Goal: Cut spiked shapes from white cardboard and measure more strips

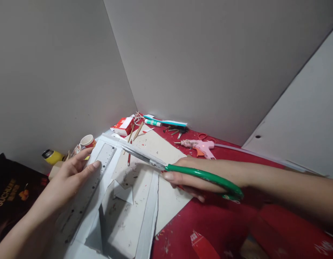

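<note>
My left hand (74, 171) grips the left side of a white cardboard frame (147, 216). Its thumb presses on a clear ruler (101, 167) lying along that side, and its other fingers go behind the edge. In my right hand (182, 178) is a pair of scissors (204, 172) with green handles. The blades look closed together and point left, their tip at the frame's top corner beside the ruler. A cut flap (123, 192) of white card stands inside the frame's opening.
Below lies a stained pale board (171, 212) on a red tabletop (179, 237). A pink glue gun (200, 145) rests to the right. Further back are a glue tube (152, 123), a red box (123, 126) and pencils. A paper cup (87, 141) and yellow bottle (51, 156) stand left. Grey panels enclose the back.
</note>
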{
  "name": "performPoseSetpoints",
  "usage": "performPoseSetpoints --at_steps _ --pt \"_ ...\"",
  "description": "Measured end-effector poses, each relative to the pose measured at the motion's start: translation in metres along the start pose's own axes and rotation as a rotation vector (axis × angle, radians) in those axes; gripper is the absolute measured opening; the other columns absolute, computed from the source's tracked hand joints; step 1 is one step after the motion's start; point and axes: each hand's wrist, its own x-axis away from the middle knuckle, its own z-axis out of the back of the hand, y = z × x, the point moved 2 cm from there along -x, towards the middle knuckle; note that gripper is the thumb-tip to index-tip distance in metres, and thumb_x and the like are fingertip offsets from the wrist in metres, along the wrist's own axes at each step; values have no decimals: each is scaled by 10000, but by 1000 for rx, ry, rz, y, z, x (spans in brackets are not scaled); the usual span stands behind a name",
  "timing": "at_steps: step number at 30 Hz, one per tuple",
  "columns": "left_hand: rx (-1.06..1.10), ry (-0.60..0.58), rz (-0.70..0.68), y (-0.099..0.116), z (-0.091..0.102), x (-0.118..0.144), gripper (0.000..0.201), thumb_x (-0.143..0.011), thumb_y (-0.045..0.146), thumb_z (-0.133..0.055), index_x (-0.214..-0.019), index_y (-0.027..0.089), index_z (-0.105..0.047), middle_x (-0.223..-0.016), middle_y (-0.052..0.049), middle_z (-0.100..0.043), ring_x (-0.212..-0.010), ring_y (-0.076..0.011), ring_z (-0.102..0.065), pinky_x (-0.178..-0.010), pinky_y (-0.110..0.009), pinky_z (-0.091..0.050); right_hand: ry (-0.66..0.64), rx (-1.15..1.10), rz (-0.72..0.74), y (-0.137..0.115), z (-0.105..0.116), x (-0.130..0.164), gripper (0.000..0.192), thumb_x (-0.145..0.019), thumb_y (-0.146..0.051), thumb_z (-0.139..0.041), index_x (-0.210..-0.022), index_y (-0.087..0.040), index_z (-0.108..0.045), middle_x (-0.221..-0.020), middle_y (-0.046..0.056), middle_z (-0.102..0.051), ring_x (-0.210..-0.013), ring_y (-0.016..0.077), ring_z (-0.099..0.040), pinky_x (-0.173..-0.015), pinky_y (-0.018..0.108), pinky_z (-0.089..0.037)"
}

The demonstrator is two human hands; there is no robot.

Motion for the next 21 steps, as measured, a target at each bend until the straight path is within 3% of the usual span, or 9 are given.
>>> performPoseSetpoints --at_steps 5,12,17,21 --pt "7 -24 37 3 -2 2 521 -706 435 -786 -1202 374 -641 -1176 -13 -719 -962 -266 -695 -640 -261 -583 -24 -105 -59 -2 -2 -2 633 -813 -797 -361 -696 -192 -503 -499 -15 -508 -436 126 -521 -487 275 -450" --pt "103 -48 91 4 -8 5 510 -704 424 -791 -1186 358 -637 -1050 5 -755 -811 -197 -715 -592 -211 -565 6 -125 -36 -6 -7 -11 658 -780 -838 -316 -718 -201 -469 -494 -27 -465 -445 119 -481 -474 270 -447" --pt "175 -114 114 1 -11 6 522 -717 396 -790 -1210 353 -625 -1039 4 -751 -680 -152 -692 -542 -194 -544 37 -13 92 -1 -7 -17 519 -899 -686 -316 -706 -214 -411 -520 -23 -476 -457 120 -497 -457 248 -425" --pt "199 -140 121 3 -14 7 529 -739 392 -774 -1238 333 -606 -1018 2 -750 -611 -125 -661 -521 -186 -532 131 246 337 -1 -4 -17 397 -971 -512 -328 -736 -210 -430 -660 -6 -501 -615 138 -508 -604 278 -450"
